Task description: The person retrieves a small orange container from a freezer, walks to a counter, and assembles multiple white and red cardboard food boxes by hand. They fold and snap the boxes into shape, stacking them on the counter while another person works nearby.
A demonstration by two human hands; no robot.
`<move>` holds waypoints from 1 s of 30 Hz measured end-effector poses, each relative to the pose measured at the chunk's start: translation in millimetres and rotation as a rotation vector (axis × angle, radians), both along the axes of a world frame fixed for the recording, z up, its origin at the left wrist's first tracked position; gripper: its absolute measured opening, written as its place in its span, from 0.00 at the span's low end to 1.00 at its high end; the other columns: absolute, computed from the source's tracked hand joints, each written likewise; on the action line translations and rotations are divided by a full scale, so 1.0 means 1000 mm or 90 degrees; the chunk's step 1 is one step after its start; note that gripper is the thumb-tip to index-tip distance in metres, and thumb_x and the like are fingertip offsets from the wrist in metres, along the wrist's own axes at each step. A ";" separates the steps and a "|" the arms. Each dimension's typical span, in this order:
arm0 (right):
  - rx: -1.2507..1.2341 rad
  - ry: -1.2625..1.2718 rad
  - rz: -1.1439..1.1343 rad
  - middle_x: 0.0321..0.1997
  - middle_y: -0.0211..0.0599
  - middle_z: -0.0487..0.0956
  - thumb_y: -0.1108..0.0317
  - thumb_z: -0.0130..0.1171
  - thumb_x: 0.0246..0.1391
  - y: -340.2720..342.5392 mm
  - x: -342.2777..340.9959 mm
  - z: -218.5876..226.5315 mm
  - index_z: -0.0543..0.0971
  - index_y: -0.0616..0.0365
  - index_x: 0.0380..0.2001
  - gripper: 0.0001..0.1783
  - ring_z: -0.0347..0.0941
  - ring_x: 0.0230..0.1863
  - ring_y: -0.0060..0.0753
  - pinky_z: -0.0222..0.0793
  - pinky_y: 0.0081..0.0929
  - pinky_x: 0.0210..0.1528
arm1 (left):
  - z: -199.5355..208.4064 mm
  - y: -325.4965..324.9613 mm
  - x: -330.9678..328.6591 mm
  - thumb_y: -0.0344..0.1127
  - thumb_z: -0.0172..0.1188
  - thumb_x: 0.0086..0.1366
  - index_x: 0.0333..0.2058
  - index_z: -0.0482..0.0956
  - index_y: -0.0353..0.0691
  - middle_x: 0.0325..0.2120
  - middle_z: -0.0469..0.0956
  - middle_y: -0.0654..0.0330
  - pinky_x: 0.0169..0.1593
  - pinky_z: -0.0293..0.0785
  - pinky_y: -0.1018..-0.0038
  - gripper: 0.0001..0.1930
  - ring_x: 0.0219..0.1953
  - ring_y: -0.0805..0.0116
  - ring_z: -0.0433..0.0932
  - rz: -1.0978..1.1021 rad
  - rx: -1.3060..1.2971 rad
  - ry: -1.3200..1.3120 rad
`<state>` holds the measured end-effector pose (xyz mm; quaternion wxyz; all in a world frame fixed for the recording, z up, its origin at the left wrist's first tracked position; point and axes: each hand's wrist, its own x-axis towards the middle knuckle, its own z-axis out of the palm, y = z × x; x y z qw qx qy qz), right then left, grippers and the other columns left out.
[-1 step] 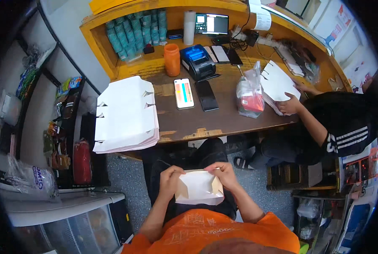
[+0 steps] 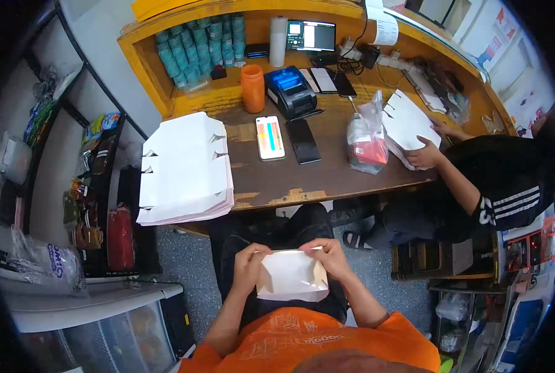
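Over my lap I hold a small white cardboard box (image 2: 293, 273), open at the top, with cream-coloured sides folded up. My left hand (image 2: 250, 265) pinches its far left corner. At the far right corner, my right hand (image 2: 329, 256) grips the rim between thumb and fingers. On the table's left side lies a thick stack of flat white box blanks (image 2: 183, 171) with slots cut along the edges. A second stack of white blanks (image 2: 408, 121) rests at the table's right, under the hands of a co-worker (image 2: 495, 180) in a black top.
On the brown table (image 2: 252, 180) lie a lit phone (image 2: 270, 138) and a dark phone (image 2: 303, 141). Behind them stand an orange container (image 2: 252, 89) and a blue-black printer (image 2: 290, 92). A plastic-wrapped red package (image 2: 368, 146) sits nearer the co-worker. Shelves (image 2: 91, 205) line the left.
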<state>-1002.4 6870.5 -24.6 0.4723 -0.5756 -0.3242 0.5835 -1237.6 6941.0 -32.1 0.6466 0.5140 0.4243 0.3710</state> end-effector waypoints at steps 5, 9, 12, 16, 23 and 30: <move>0.009 -0.026 0.079 0.36 0.37 0.87 0.71 0.62 0.62 0.000 0.000 0.002 0.83 0.64 0.48 0.13 0.79 0.34 0.19 0.74 0.20 0.38 | -0.004 -0.002 0.000 0.25 0.57 0.67 0.47 0.80 0.35 0.31 0.83 0.59 0.37 0.74 0.79 0.10 0.31 0.76 0.80 -0.012 -0.072 0.007; -0.002 -0.009 0.114 0.34 0.37 0.86 0.71 0.63 0.62 0.002 0.000 0.009 0.75 0.62 0.61 0.24 0.78 0.34 0.18 0.73 0.18 0.36 | 0.006 -0.004 0.000 0.24 0.57 0.67 0.59 0.70 0.38 0.30 0.83 0.55 0.37 0.76 0.78 0.22 0.32 0.73 0.81 -0.007 -0.133 -0.077; -0.013 -0.013 0.130 0.34 0.35 0.86 0.70 0.62 0.64 0.003 0.002 0.008 0.68 0.60 0.66 0.29 0.78 0.33 0.17 0.73 0.17 0.36 | -0.001 -0.005 0.003 0.23 0.57 0.66 0.59 0.70 0.38 0.29 0.82 0.56 0.36 0.76 0.78 0.23 0.30 0.73 0.81 0.019 -0.146 -0.111; -0.008 0.183 -0.014 0.49 0.39 0.82 0.66 0.61 0.65 -0.001 0.005 0.003 0.63 0.56 0.70 0.33 0.77 0.45 0.22 0.74 0.23 0.42 | 0.001 0.002 0.005 0.23 0.57 0.65 0.54 0.73 0.39 0.31 0.81 0.56 0.36 0.75 0.77 0.18 0.31 0.73 0.79 0.084 -0.122 -0.090; 0.071 -0.180 0.145 0.61 0.41 0.75 0.58 0.58 0.66 -0.037 0.015 -0.030 0.65 0.57 0.68 0.31 0.72 0.58 0.33 0.69 0.36 0.60 | -0.005 0.037 -0.009 0.35 0.51 0.74 0.57 0.71 0.41 0.41 0.77 0.53 0.46 0.75 0.72 0.15 0.43 0.68 0.77 0.233 -0.128 -0.096; 0.114 -0.149 -0.193 0.49 0.34 0.78 0.66 0.58 0.63 0.013 0.047 -0.027 0.73 0.62 0.57 0.22 0.73 0.50 0.26 0.68 0.26 0.55 | 0.025 0.056 0.013 0.59 0.40 0.77 0.72 0.43 0.40 0.62 0.67 0.42 0.61 0.68 0.59 0.37 0.61 0.52 0.71 0.112 0.027 -0.159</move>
